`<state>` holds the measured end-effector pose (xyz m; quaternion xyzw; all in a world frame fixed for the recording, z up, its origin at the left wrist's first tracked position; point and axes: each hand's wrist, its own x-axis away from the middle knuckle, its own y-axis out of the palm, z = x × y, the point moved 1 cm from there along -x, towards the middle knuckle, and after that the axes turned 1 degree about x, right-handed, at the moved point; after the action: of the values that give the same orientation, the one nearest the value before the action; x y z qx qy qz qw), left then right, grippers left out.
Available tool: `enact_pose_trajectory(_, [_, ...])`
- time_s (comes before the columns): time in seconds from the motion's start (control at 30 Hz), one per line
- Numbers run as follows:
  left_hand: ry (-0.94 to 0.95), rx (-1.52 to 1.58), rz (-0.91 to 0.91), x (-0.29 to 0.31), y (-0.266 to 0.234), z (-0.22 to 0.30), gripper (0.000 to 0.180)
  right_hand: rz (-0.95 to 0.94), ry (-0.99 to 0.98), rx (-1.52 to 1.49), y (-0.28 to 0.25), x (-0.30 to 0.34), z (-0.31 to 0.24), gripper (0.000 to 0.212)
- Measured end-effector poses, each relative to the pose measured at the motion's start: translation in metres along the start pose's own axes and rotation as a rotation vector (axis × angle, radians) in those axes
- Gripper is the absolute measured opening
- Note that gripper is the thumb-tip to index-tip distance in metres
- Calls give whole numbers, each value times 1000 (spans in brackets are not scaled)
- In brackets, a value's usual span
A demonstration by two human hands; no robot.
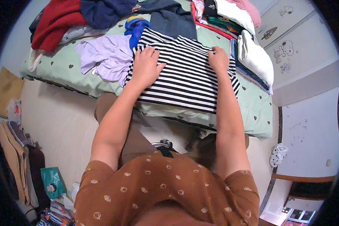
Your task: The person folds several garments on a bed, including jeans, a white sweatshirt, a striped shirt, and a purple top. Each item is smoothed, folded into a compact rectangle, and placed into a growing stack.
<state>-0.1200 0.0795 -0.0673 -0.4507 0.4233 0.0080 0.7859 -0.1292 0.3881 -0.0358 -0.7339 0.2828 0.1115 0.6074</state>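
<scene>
A black-and-white striped shirt (180, 75) lies spread on the bed in front of me, its lower edge at the bed's near side. My left hand (147, 66) rests flat on its left part, fingers stretched and thumb apart. At the shirt's upper right edge, my right hand (218, 60) has its fingers bent and closed on the fabric. The fingertips there are partly hidden. Beside my left hand, a crumpled lilac garment (105, 56) touches the shirt. A bright blue garment (137, 30) and a dark grey-blue garment (173, 24) lie just beyond.
The bed has a green sheet (258, 113) with dark hearts. Red and navy clothes (60, 22) are heaped far left. Folded clothes, with a white one (254, 56) on top, are stacked at right. A white cabinet (301, 45) stands beyond. Bags and cloths (17, 150) line the left floor.
</scene>
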Motion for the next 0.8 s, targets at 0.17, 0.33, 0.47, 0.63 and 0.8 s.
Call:
enact_pose_trajectory(0.17, [7, -5, -117, -44, 11, -30, 36, -218, 331, 53, 20, 2, 38, 57])
enact_pose_trajectory(0.33, [88, -90, -259, -107, 55, -49, 25, -199, 277, 18, 16, -6, 23, 48])
enact_pose_trajectory(0.47, [-41, 32, -529, -135, 76, -38, 25, -47, 168, -56, 27, -6, 31, 35])
enact_pose_trajectory(0.63, [-390, 272, -117, -130, 100, -55, 19, 176, 55, -796, 24, -5, 42, 21])
enact_pose_trajectory(0.8, [-143, -20, 138, -121, 98, -48, 18, 11, 112, -408, 36, 6, 53, 34])
